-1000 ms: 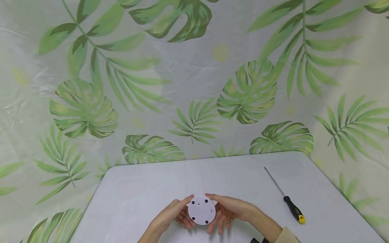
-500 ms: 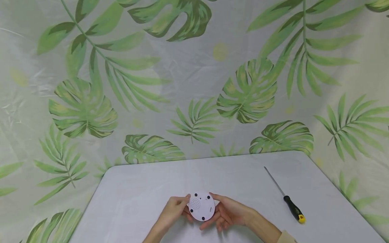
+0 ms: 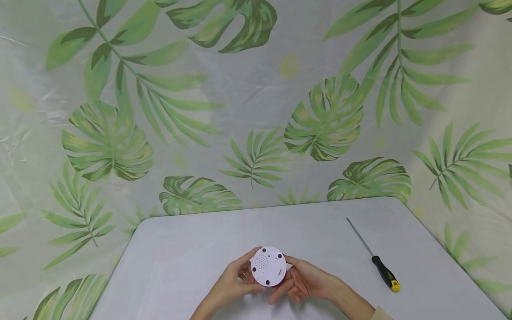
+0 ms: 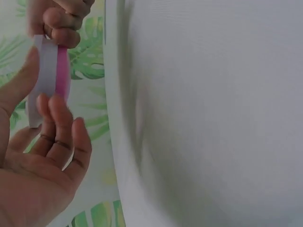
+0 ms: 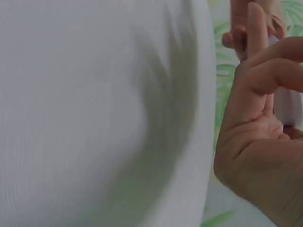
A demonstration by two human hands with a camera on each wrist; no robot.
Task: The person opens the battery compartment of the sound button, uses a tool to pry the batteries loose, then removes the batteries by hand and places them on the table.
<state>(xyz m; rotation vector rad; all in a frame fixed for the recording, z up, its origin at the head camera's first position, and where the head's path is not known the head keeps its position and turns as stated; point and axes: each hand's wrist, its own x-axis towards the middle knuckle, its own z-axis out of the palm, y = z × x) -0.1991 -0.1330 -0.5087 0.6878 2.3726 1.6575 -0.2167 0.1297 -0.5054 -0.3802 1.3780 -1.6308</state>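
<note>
A round white device (image 3: 269,266) is held up above the table, its flat underside facing the head camera. That face has a patch of speaker holes, several black feet and a small slot. My left hand (image 3: 230,283) grips its left edge, thumb at the lower rim. On the opposite edge, my right hand (image 3: 312,279) holds it, with some fingers spread below. Seen edge-on in the left wrist view, the device (image 4: 46,71) shows a pink band on its far side. Fingers of my right hand (image 5: 265,109) hide most of it in the right wrist view.
On the right of the white table (image 3: 192,240) lies a screwdriver (image 3: 385,272) with a black and yellow handle, its shaft pointing to the back. A leaf-patterned cloth (image 3: 256,111) hangs behind the table.
The device has risen slightly and turned a little clockwise in the head view. My left thumb has shifted from its upper edge to its lower rim.
</note>
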